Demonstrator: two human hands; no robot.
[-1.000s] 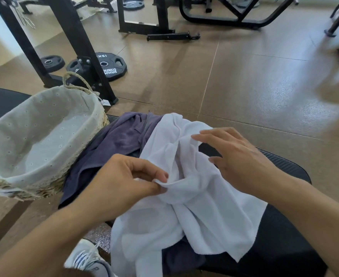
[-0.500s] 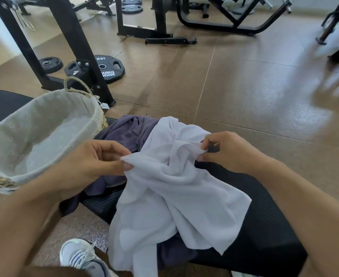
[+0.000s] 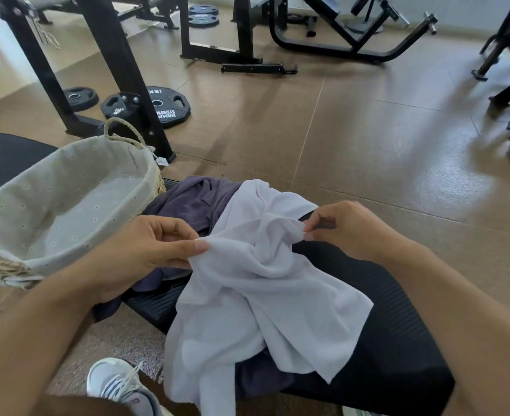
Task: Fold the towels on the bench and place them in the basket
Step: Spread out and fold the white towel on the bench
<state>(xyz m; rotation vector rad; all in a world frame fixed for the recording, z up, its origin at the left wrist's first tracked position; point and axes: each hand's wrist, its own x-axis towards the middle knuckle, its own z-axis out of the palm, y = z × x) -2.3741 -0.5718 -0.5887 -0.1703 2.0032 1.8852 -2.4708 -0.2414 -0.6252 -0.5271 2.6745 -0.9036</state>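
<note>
A crumpled white towel (image 3: 265,298) lies over the black bench (image 3: 398,340) and hangs off its near edge. My left hand (image 3: 145,250) pinches the towel's edge at its left between thumb and fingers. My right hand (image 3: 347,229) pinches another part of the edge at the right. A purple towel (image 3: 193,202) lies bunched under and behind the white one, partly hidden. The woven basket (image 3: 13,265) with a pale cloth lining stands on the left, with nothing inside it.
Black rack legs (image 3: 121,73) and weight plates (image 3: 163,106) stand on the brown floor behind the basket. More gym frames (image 3: 338,40) line the far side. A grey sneaker (image 3: 121,385) shows below the bench edge.
My left hand has drawn the pinched edge leftward. My right hand went from hovering open over the towel to pinching its edge at the right. The white towel is stretched between both hands.
</note>
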